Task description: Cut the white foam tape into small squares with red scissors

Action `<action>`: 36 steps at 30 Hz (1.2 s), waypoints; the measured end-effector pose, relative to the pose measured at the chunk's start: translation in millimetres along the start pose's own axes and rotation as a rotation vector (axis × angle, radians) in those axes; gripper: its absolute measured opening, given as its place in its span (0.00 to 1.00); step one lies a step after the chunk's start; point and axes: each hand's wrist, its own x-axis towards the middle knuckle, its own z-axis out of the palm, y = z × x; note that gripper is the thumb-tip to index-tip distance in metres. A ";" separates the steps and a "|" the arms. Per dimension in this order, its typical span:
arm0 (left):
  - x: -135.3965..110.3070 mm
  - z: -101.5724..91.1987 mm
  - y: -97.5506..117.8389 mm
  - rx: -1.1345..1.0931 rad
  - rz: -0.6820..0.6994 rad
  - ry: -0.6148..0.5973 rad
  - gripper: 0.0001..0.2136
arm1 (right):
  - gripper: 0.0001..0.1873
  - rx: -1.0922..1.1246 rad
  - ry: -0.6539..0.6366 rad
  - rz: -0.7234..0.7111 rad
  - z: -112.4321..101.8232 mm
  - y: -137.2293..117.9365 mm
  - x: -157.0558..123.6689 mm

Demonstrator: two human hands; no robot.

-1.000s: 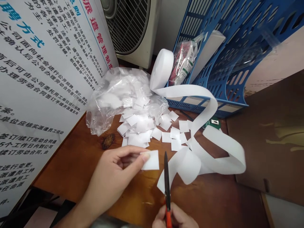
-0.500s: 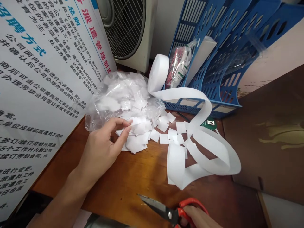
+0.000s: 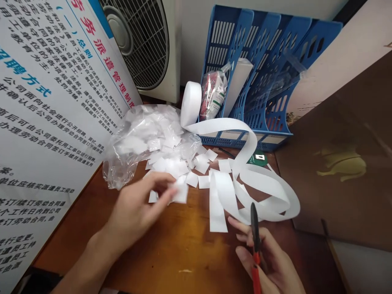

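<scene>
My left hand (image 3: 137, 208) pinches a small white square piece (image 3: 181, 194) between thumb and fingertips, slightly smeared by motion. Just behind it lies a heap of similar white pieces (image 3: 165, 165), spilling from a clear plastic bag (image 3: 118, 163). Red-handled scissors (image 3: 255, 232) rest in my right hand (image 3: 272, 257), blades together and pointing away from me. Its thumb and forefinger are apart, near a loose white strip (image 3: 219, 204). That strip runs in loops from a white roll (image 3: 192, 104) standing at the back.
A blue file rack (image 3: 263, 141) holding a plastic packet (image 3: 213, 96) stands behind the strip. A box fan (image 3: 171, 53) is at the back left, a printed board (image 3: 45, 134) along the left. A green object (image 3: 257, 158) lies by the rack on the wooden table (image 3: 183, 253).
My left hand has come nearer from the heap with a white piece. The scissors have swung upright as my right hand moved up to the strip's end. The camera view has shifted too.
</scene>
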 end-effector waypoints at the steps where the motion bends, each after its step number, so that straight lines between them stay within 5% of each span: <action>1: -5.0 3.8 6.7 -0.079 0.015 -0.127 0.10 | 0.11 0.008 -0.031 -0.030 -1.5 0.0 5.7; 3: -14.8 14.0 20.2 -0.202 0.064 -0.362 0.10 | 0.11 0.030 -0.073 -0.069 -1.8 0.3 14.6; 5: -22.7 26.3 31.6 -0.270 0.163 -0.471 0.05 | 0.10 0.051 -0.095 -0.061 0.7 1.0 19.7; 12: -30.8 64.4 43.7 0.025 0.265 -0.312 0.05 | 0.12 0.108 -0.145 0.027 4.0 5.2 23.9; 16: -23.3 68.7 42.2 -0.122 0.045 -0.334 0.06 | 0.14 0.138 -0.074 0.049 2.7 0.3 23.3; 23: -15.7 65.4 46.2 -0.820 -0.669 -0.196 0.08 | 0.21 0.327 0.151 0.258 34.3 -12.5 17.9; 36: -24.8 81.9 52.7 -1.159 -0.808 0.059 0.11 | 0.23 0.684 0.403 0.276 76.4 -31.7 10.3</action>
